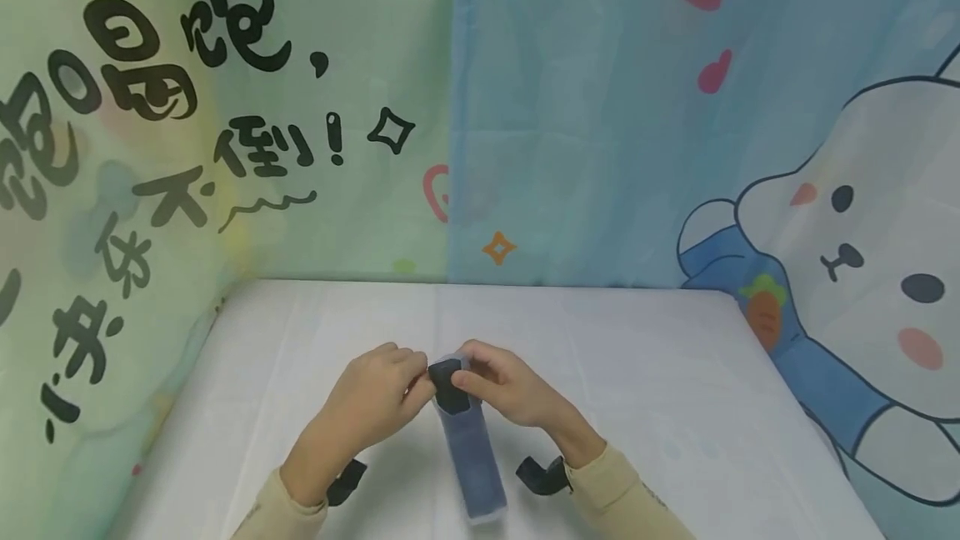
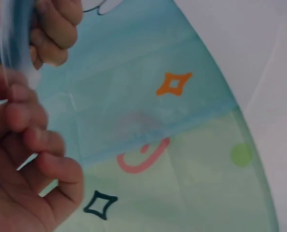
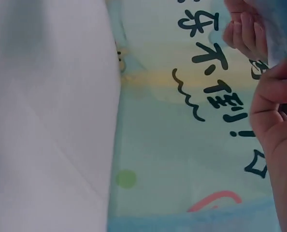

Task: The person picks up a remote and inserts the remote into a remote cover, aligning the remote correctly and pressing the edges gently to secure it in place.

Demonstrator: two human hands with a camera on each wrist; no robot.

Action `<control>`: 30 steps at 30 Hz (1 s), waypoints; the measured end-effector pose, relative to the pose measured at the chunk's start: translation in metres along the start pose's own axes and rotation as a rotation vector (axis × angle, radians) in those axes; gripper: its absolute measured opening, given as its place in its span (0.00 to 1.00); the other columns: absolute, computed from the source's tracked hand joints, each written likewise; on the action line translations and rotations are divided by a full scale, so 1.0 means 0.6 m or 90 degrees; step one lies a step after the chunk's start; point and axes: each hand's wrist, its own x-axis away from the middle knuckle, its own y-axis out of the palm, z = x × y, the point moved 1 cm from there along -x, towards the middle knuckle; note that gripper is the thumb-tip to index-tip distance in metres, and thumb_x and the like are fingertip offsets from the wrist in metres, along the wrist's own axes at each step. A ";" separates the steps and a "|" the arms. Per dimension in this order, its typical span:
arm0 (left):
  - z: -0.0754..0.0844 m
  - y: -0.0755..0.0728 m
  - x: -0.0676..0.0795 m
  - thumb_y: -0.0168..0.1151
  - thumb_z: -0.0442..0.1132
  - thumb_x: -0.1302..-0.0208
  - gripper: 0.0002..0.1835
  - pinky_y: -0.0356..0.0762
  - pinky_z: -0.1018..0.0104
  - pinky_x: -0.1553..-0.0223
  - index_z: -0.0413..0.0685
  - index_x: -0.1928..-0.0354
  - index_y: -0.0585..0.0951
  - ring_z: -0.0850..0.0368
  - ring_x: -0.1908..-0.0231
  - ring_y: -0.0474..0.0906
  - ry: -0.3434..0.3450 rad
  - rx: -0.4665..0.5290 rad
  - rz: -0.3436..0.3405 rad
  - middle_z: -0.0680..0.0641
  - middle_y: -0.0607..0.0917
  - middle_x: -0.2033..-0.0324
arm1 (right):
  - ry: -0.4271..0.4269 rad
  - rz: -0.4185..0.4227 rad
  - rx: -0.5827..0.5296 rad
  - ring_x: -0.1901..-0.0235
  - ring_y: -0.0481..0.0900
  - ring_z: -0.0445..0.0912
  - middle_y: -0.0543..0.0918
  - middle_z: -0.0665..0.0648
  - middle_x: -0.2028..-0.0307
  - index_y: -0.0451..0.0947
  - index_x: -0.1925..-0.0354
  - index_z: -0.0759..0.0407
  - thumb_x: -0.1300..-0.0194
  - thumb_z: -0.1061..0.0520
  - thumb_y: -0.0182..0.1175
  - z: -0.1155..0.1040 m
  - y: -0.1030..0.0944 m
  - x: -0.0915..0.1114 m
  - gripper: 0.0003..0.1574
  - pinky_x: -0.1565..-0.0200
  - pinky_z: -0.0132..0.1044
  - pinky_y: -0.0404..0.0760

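Observation:
A long, narrow blue item in clear, cloudy plastic [image 1: 474, 461] slants over the white table, its far end between the two hands. At that end is a black piece [image 1: 452, 388]; its kind does not show. My right hand [image 1: 512, 382] grips the far end from the right, thumb lying over the black piece. From the left, my left hand [image 1: 378, 394] pinches the edge of the same end, fingers curled. In the left wrist view, the blue item [image 2: 15, 36] is blurred and cut by the frame, above the left fingers [image 2: 61, 169].
A white cloth covers the table [image 1: 645, 373]. Behind it hangs a printed curtain [image 1: 570, 107] with lettering, hearts and a cartoon bear. Black pieces show beside each wrist, one at the left [image 1: 347, 483] and one at the right [image 1: 542, 476].

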 end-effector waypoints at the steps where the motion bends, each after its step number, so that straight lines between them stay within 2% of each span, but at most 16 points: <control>1: -0.001 0.001 0.001 0.59 0.34 0.41 0.17 0.54 0.74 0.80 0.55 0.82 0.64 0.65 0.81 0.55 -0.006 0.005 0.008 0.61 0.60 0.84 | 0.002 -0.007 0.003 0.65 0.76 0.43 0.78 0.55 0.61 0.74 0.55 0.68 0.22 0.62 0.52 -0.004 0.001 -0.001 0.08 0.63 0.35 0.78; 3: -0.004 0.003 0.002 0.57 0.33 0.41 0.15 0.55 0.74 0.80 0.54 0.81 0.65 0.65 0.80 0.56 -0.012 0.022 0.038 0.61 0.60 0.84 | -0.005 -0.018 0.012 0.67 0.74 0.43 0.76 0.54 0.63 0.73 0.56 0.68 0.23 0.63 0.52 -0.009 0.001 -0.003 0.06 0.65 0.35 0.77; 7: -0.004 0.001 -0.003 0.54 0.31 0.43 0.11 0.58 0.73 0.81 0.51 0.79 0.68 0.64 0.80 0.58 0.005 0.032 0.131 0.59 0.63 0.83 | -0.024 -0.026 0.039 0.69 0.73 0.44 0.72 0.54 0.66 0.73 0.57 0.66 0.24 0.64 0.53 -0.022 -0.001 -0.009 0.03 0.68 0.37 0.75; 11: 0.000 -0.003 -0.011 0.52 0.32 0.42 0.10 0.60 0.72 0.81 0.49 0.80 0.68 0.62 0.80 0.60 0.027 0.014 0.193 0.57 0.65 0.83 | -0.019 0.001 0.058 0.71 0.72 0.43 0.72 0.53 0.68 0.74 0.58 0.63 0.25 0.63 0.55 -0.030 -0.001 -0.011 0.03 0.70 0.36 0.74; 14: 0.004 -0.004 -0.016 0.49 0.33 0.41 0.10 0.62 0.69 0.81 0.48 0.79 0.68 0.60 0.81 0.60 0.065 -0.012 0.229 0.55 0.66 0.84 | -0.016 0.034 0.065 0.72 0.71 0.43 0.72 0.53 0.68 0.75 0.58 0.63 0.25 0.62 0.56 -0.029 0.000 -0.010 0.03 0.71 0.36 0.73; 20: 0.014 -0.012 -0.019 0.45 0.33 0.35 0.13 0.58 0.68 0.82 0.45 0.79 0.66 0.58 0.83 0.58 0.155 -0.071 0.303 0.53 0.65 0.84 | -0.020 0.102 0.082 0.72 0.73 0.43 0.75 0.53 0.67 0.76 0.59 0.62 0.25 0.58 0.57 -0.025 0.003 -0.014 0.07 0.71 0.35 0.76; 22: 0.018 -0.012 -0.019 0.45 0.33 0.33 0.14 0.57 0.68 0.81 0.45 0.79 0.66 0.59 0.83 0.58 0.170 -0.073 0.302 0.53 0.64 0.84 | -0.024 0.123 0.081 0.72 0.74 0.44 0.75 0.54 0.67 0.76 0.59 0.62 0.25 0.58 0.58 -0.025 0.003 -0.015 0.07 0.70 0.35 0.77; 25: 0.022 -0.008 -0.018 0.44 0.33 0.31 0.15 0.58 0.69 0.80 0.45 0.78 0.67 0.60 0.82 0.57 0.173 -0.060 0.278 0.54 0.63 0.83 | -0.033 0.143 0.073 0.72 0.74 0.44 0.75 0.55 0.66 0.76 0.57 0.63 0.25 0.59 0.58 -0.023 0.005 -0.015 0.06 0.70 0.35 0.77; 30: 0.022 0.002 -0.012 0.43 0.37 0.27 0.16 0.58 0.71 0.79 0.47 0.77 0.68 0.62 0.81 0.58 0.137 -0.038 0.224 0.55 0.65 0.82 | -0.049 0.151 0.079 0.69 0.76 0.45 0.76 0.56 0.64 0.75 0.55 0.63 0.25 0.64 0.56 -0.019 0.011 -0.014 0.03 0.67 0.36 0.79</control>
